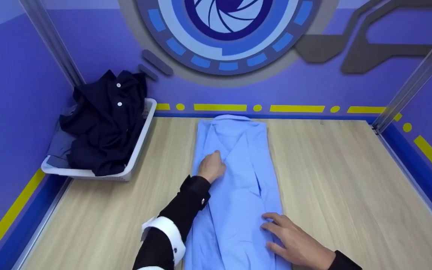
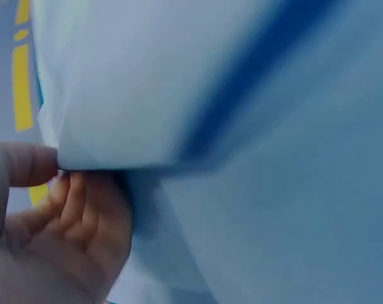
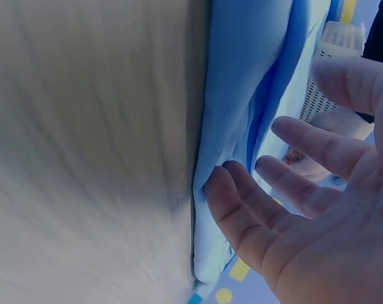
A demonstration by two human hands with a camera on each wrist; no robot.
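Shirt, light blue, lies folded on table; left hand pinches it; right hand, fingers loosely spread, touches its right side.

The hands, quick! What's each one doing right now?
Left hand: closed, pinching the blue shirt.
Right hand: open, at the blue shirt's edge, gripping nothing.

This looks like a walled booth or staged workstation, since printed blue-purple panels with yellow dashes line the wood-grain surface's far and side edges, and metal posts mark its far corners.
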